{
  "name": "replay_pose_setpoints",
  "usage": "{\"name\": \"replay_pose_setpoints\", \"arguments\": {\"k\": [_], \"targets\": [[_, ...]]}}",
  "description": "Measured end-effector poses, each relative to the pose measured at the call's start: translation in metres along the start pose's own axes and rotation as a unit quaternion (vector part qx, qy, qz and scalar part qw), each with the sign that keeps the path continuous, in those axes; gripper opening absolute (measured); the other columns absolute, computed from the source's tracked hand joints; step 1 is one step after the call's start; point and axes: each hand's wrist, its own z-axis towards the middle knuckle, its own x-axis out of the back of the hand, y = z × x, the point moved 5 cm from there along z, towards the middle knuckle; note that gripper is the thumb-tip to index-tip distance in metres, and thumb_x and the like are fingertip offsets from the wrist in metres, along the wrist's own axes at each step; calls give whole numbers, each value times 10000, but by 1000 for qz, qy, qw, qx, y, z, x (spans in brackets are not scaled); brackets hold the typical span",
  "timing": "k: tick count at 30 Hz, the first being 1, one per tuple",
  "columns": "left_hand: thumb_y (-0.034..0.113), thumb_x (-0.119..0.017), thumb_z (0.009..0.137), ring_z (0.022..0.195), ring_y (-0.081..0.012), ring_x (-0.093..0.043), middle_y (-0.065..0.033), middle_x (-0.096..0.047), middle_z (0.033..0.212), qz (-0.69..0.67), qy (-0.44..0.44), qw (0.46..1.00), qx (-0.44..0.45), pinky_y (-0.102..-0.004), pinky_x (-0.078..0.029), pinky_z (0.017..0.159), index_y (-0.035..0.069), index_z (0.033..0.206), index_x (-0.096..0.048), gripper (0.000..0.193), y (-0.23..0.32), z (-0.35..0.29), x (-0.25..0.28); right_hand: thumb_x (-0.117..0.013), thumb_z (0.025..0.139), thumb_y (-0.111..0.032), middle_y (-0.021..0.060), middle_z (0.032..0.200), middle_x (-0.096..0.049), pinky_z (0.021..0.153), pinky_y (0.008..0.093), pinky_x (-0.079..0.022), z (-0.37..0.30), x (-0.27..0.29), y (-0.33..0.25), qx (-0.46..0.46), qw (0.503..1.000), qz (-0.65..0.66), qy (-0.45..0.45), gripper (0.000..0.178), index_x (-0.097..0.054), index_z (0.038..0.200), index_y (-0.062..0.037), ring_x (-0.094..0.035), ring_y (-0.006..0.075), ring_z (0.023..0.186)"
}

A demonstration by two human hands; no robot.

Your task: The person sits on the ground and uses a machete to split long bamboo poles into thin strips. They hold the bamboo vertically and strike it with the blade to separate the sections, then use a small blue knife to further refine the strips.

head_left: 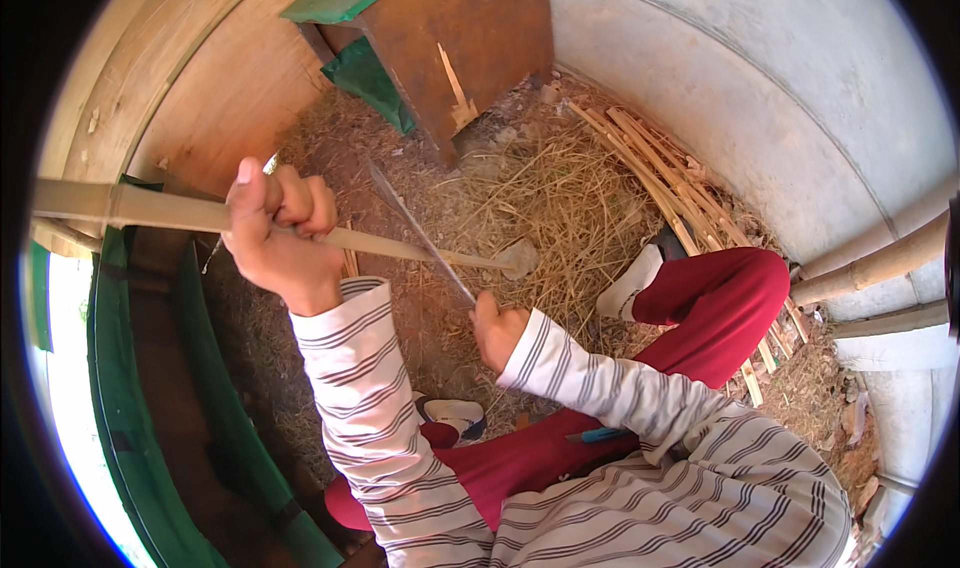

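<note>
A long, pale bamboo strip (385, 247) slants from the left edge of the view down to a grey stone (520, 258) on the ground, where its tip rests or nearly rests. My left hand (282, 230) is wrapped around the strip's middle, thumb upward. In my right hand (498, 333) is a machete (408, 214), its long narrow blade pointing away and to the left. The blade crosses the strip near its lower end; whether they touch, I cannot tell. My fingers hide the machete's handle.
Split bamboo strips (665, 183) lie piled at the right beside a pale wall (720, 88). Dry straw (490, 193) covers the ground ahead. A brown wooden box (470, 38) with green covering stands at the back, and a green-edged wooden structure (215, 368) is at the left.
</note>
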Motion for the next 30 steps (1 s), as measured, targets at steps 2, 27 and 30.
{"name": "replay_pose_setpoints", "arguments": {"k": [2,27,30], "targets": [[287,-530,954,426,-96,-171,21,-188,527,11,14,1000,-7,-298,-114,414,156,631,-222,465,-2,3,-3,-542,900,-161,213,580,-595,537,488,-539,10,-34,42,-91,995,-40,-20,214,-521,976,38,-652,414,593],[296,-595,927,407,-106,-280,15,-245,507,25,-85,996,15,-277,-163,384,137,608,-272,481,-10,23,-43,-613,909,-213,171,580,-538,566,422,-436,4,62,14,-31,987,128,86,239,-593,821,10,-545,339,545],[296,-599,928,425,-113,-309,10,-276,525,30,-95,995,21,-275,-197,402,133,628,-297,456,-13,25,-42,-591,910,-237,263,654,-594,619,468,-482,4,66,10,-36,990,115,73,322,-590,850,79,-618,431,643]]}}
